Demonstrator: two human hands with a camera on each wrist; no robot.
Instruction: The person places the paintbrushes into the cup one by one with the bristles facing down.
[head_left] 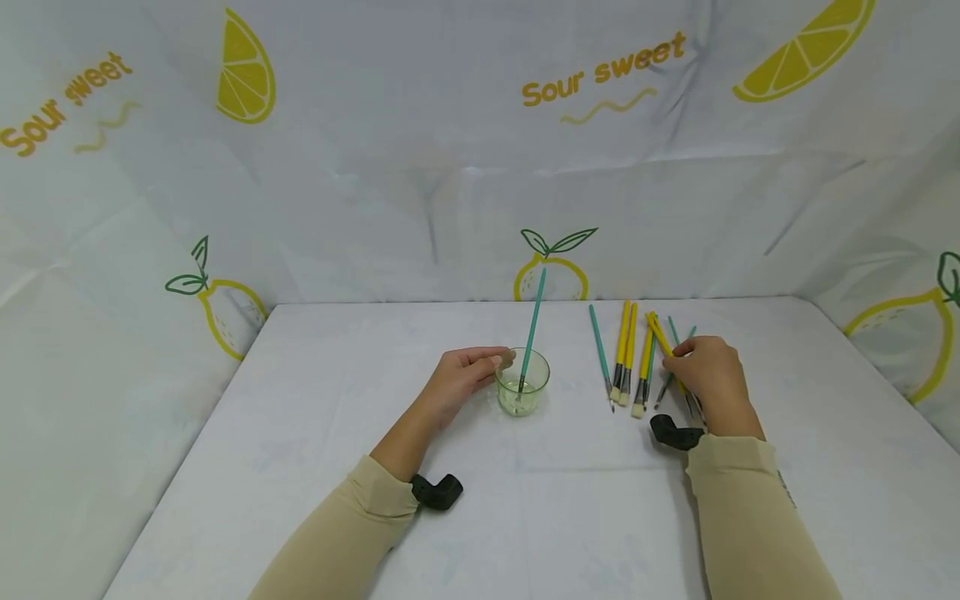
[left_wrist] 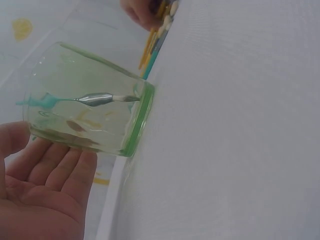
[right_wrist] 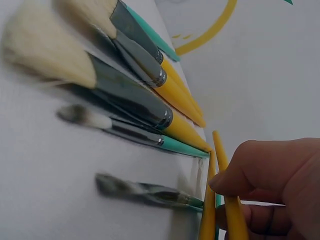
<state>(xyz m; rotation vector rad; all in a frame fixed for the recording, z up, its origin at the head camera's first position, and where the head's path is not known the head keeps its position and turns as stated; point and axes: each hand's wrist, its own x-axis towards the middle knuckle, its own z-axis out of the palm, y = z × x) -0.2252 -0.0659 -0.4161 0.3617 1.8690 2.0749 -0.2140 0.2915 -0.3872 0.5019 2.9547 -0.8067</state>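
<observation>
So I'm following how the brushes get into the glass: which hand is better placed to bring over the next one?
Probably the right hand: it already pinches a yellow brush among the brushes on the table. The left hand rests against the glass, which holds a teal brush.

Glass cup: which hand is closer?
Left. The left hand sits right beside the glass cup, fingers by its rim. The right hand is off to the cup's right, pinching a yellow brush.

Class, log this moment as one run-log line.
left hand: beside glass | right hand: pinching yellow brush | teal brush: standing in glass
</observation>
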